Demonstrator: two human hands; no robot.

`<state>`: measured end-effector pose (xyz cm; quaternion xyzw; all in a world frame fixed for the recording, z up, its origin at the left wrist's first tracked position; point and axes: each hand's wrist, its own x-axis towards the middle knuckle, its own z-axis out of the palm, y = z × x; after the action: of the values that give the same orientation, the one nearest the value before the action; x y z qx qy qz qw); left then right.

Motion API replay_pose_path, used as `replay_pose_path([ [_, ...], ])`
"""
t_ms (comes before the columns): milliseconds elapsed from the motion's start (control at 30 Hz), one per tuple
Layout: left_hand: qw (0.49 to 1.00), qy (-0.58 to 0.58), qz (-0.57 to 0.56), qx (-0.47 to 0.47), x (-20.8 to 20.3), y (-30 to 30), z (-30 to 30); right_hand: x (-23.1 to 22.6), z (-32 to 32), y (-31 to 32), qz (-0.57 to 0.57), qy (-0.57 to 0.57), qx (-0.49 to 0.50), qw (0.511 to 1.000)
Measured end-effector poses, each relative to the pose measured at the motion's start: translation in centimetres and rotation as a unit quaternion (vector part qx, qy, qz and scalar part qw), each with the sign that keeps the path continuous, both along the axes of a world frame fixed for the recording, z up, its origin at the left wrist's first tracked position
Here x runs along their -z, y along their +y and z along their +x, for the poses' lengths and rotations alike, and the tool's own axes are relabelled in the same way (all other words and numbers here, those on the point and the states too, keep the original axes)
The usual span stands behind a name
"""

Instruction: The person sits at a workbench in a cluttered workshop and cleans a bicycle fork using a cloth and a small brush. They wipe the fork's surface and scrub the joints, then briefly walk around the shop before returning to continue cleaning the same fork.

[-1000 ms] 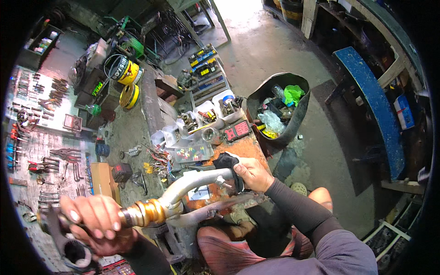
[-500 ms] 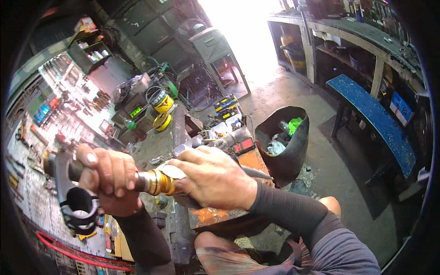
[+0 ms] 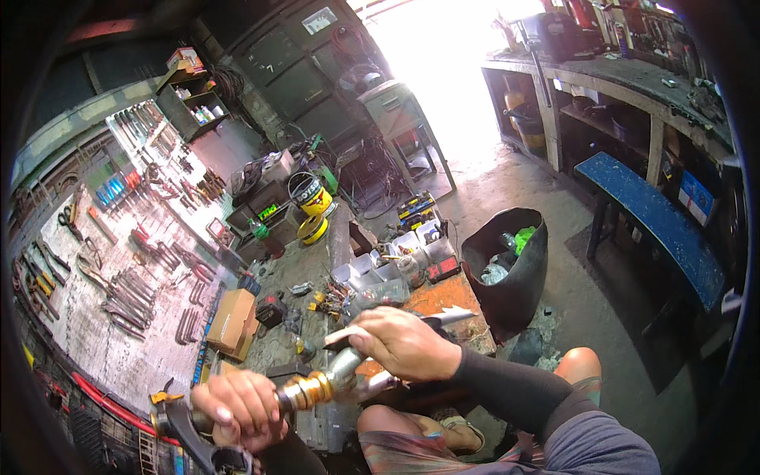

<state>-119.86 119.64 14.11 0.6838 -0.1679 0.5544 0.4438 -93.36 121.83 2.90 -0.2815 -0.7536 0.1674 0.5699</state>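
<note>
My left hand [image 3: 240, 408] is wrapped round a metal shaft [image 3: 346, 365] with gold-coloured rings [image 3: 307, 391] along it. At the shaft's lower left end is a black clamp [image 3: 188, 427] with a round opening, partly cut off by the lower edge. My right hand [image 3: 405, 345] is closed over a thin, pale-edged piece of sheet or cloth [image 3: 340, 337] at the shaft's upper right end. A grey-white flap [image 3: 456, 314] sticks out beyond that hand's knuckles. Whether the flap belongs to the same piece cannot be seen.
A workbench [image 3: 305, 269] holds a cardboard box [image 3: 232, 321], a yellow bucket [image 3: 313, 196] and clear parts bins [image 3: 378, 273]. Tools hang on the left board [image 3: 103, 261]. A black bin [image 3: 514, 269] stands ahead right, with a blue bench [image 3: 649, 222] beyond.
Both hands and the shaft have moved lower in view, the left hand also rightward. The right hand has shifted from beside the gold rings to the shaft's plain end. The view has tilted up.
</note>
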Motion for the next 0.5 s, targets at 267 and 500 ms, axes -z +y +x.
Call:
replay_pose_path([
  [267, 0.995, -0.060, -0.050, -0.065, 1.0, 2.1, -0.7, 16.1, 8.2, 10.5, -0.097, -0.209, 0.194, 0.954],
  [500, 0.993, -0.070, -0.068, -0.061, 1.6, 0.1, -2.0, -4.2, -4.6, 0.3, 0.035, -0.143, -0.025, 0.989],
])
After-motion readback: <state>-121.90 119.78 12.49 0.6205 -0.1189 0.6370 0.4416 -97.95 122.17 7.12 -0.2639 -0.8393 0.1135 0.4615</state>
